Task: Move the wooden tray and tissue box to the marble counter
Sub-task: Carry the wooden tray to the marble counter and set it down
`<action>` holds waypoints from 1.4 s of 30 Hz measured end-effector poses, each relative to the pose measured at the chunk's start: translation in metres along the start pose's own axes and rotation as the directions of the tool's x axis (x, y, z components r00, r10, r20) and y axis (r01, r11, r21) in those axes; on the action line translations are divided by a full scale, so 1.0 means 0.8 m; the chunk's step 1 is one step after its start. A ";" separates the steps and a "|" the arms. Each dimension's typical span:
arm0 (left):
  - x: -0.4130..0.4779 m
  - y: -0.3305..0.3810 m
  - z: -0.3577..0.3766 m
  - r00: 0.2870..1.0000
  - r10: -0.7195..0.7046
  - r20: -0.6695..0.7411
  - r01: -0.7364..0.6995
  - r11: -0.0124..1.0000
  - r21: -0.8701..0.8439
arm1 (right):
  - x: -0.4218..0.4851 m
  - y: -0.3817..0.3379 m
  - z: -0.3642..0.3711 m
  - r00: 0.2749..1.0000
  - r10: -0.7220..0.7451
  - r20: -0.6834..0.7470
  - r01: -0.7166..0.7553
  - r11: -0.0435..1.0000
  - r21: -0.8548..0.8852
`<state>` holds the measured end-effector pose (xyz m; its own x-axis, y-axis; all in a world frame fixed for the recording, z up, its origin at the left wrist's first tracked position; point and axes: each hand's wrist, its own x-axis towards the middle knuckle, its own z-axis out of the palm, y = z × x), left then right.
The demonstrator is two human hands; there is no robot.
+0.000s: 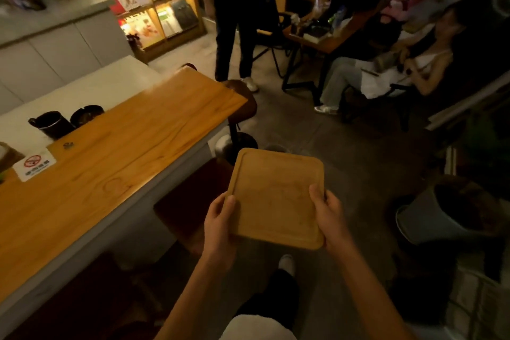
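I hold a square wooden tray [276,196] with rounded corners out in front of me, above the floor, to the right of the wooden bar top [110,174]. My left hand [220,226] grips its near left edge, thumb on the rim. My right hand [329,215] grips its near right edge the same way. The tray is empty and roughly level. A pale counter surface [91,91] lies beyond the wooden top at the left. Part of a brown box [8,156] shows at the far left edge; I cannot tell what it is.
Two dark cups [52,124] and a no-smoking sign [34,164] stand on the bar. Stools [240,99] sit along its right side. A person stands ahead [234,22], another sits at a table to the right [408,69]. A grey bucket [430,215] stands on the floor at right.
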<state>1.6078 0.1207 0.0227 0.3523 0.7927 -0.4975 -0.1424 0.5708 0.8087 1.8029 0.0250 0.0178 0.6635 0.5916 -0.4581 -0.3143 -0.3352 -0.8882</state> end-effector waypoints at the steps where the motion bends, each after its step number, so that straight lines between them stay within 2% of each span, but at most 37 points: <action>1: 0.028 0.003 0.025 1.000 -0.004 -0.019 0.003 0.998 -0.056 | 0.036 -0.019 -0.001 1.000 -0.013 0.009 0.013 1.000 -0.004; 4: 0.104 0.013 0.104 0.999 0.030 -0.016 -0.032 0.978 -0.204 | 0.140 -0.072 0.001 0.998 -0.053 0.026 0.052 0.998 0.035; 7: 0.176 0.033 0.186 0.996 0.068 -0.055 -0.083 0.942 -0.324 | 0.234 -0.122 0.006 0.998 -0.014 0.058 0.010 0.998 0.067; 9: 0.227 0.055 0.240 0.990 0.110 -0.093 -0.137 0.919 -0.370 | 0.300 -0.161 0.006 0.988 -0.009 0.153 -0.001 0.998 0.066; 12: 0.286 0.089 0.296 0.975 0.102 -0.197 -0.172 0.908 -0.382 | 0.392 -0.203 -0.003 0.951 0.080 0.297 -0.111 0.990 0.089; 14: 0.335 0.109 0.319 0.959 0.094 -0.267 -0.193 0.906 -0.376 | 0.462 -0.233 -0.009 0.898 0.142 0.417 -0.200 0.975 0.099; 16: 0.388 0.125 0.341 0.932 0.073 -0.355 -0.205 0.913 -0.352 | 0.543 -0.266 -0.013 0.843 0.189 0.504 -0.239 0.970 0.036; 20: 0.478 0.140 0.391 0.872 0.096 -0.481 -0.271 0.911 -0.310 | 0.698 -0.341 0.002 0.775 0.204 0.598 -0.095 0.973 -0.209; 24: 0.552 0.167 0.446 0.810 0.075 -0.582 -0.305 0.901 -0.308 | 0.815 -0.420 0.028 0.590 0.268 0.761 0.093 0.914 -0.395; 27: 0.602 0.197 0.481 0.773 0.082 -0.629 -0.334 0.895 -0.295 | 0.887 -0.461 0.059 0.501 0.353 0.790 0.146 0.865 -0.480; 29: 0.640 0.220 0.497 0.742 0.096 -0.664 -0.362 0.890 -0.276 | 0.931 -0.481 0.086 0.458 0.365 0.810 0.217 0.839 -0.500; 31: 0.684 0.239 0.510 0.705 0.106 -0.701 -0.394 0.880 -0.264 | 0.979 -0.493 0.117 0.447 0.354 0.822 0.255 0.830 -0.496; 33: 0.727 0.256 0.520 0.691 0.107 -0.715 -0.424 0.861 -0.280 | 1.011 -0.504 0.149 0.423 0.316 0.849 0.271 0.850 -0.451; 37: 0.828 0.285 0.527 0.645 0.072 -0.760 -0.433 0.854 -0.287 | 1.076 -0.529 0.230 0.409 0.277 0.869 0.267 0.874 -0.405; 40: 0.905 0.321 0.519 0.587 0.019 -0.809 -0.441 0.846 -0.300 | 1.132 -0.555 0.307 0.384 0.269 0.883 0.337 0.850 -0.405; 42: 0.945 0.349 0.515 0.562 0.027 -0.827 -0.502 0.806 -0.314 | 1.160 -0.576 0.358 0.341 0.266 0.902 0.383 0.837 -0.392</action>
<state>2.2153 0.7913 0.0019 -0.5710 0.6376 -0.5171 -0.5821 0.1297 0.8027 2.3691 0.9389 -0.0083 -0.4695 0.7737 -0.4254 0.2569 -0.3412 -0.9042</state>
